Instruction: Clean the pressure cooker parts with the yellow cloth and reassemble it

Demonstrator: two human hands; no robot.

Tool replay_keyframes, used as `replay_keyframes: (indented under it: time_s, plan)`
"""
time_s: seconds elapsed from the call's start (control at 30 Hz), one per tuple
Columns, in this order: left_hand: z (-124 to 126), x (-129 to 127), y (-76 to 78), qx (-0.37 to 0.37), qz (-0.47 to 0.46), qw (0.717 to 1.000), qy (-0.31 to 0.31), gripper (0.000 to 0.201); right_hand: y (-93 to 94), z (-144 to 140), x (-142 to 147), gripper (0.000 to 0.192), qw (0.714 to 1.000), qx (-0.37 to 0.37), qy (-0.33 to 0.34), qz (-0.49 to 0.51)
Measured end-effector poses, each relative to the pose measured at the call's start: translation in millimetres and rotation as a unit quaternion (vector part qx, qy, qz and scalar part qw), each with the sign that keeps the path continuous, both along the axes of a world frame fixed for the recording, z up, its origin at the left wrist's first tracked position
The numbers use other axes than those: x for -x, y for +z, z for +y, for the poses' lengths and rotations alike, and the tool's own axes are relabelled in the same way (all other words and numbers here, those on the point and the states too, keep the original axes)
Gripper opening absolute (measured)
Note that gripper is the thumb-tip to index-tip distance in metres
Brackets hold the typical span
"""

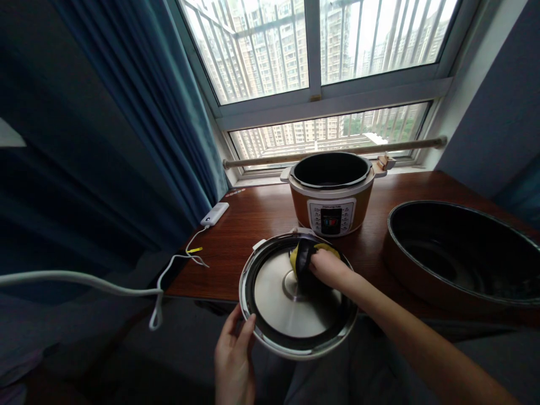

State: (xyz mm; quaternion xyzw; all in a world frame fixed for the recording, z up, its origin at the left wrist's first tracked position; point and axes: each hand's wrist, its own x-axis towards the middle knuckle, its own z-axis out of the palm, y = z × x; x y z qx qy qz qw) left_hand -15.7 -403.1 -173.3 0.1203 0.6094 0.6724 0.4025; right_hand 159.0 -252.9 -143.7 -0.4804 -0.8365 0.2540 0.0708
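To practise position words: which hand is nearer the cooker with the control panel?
Right. The right hand, holding a cloth at the lid, is in front of the cooker; the left hand holds the lid's near-left rim, farther away.

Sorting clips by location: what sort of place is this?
Probably a room in a high-rise home: a long blue fabric curtain, a grey-framed window facing tall pale buildings, and a round orange-brown and white electric cooker on a glossy reddish-brown wooden table.

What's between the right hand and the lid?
A black-and-yellow cloth, bunched between the right hand and the inner face of the lid; it shows in the head view.
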Motion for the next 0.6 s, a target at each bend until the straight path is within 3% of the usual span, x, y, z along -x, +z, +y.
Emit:
replay_keyframes:
  time_s: [0.2, 0.3, 0.37, 0.43, 0.5, 0.57, 0.6]
  plan:
    - [-1, -3, -0.9, -0.010, -0.008, 1.000, 0.006, 0.054, 7.7, -38, -7, 0.022, 0.994, 0.033, 0.096, 0.052]
    - [0, 1, -4.4, -0.009, -0.007, 1.000, 0.011, 0.053, 17.0, -53, -25, 0.023, 0.966, 0.108, 0.185, 0.147]
    - [1, 6, -7.0, -0.009, -0.005, 1.000, 0.006, 0.054, 18.1, -59, -39, 0.026, 0.949, 0.137, 0.185, 0.216]
    - [2, 10, -8.5, -0.005, -0.005, 1.000, -0.005, 0.056, 9.8, -66, -52, 0.027, 0.947, 0.105, 0.088, 0.291]
    - [2, 14, -8.9, 0.001, -0.003, 1.000, -0.015, 0.057, -8.7, -74, -60, 0.030, 0.928, 0.032, -0.093, 0.359]
    - [2, 18, -8.9, 0.005, 0.006, 1.000, -0.021, 0.056, -31.8, -85, -62, 0.041, 0.871, 0.001, -0.277, 0.405]
    - [2, 19, -9.2, 0.006, 0.013, 1.000, -0.025, 0.056, -42.5, -90, -61, 0.051, 0.839, 0.031, -0.329, 0.433]
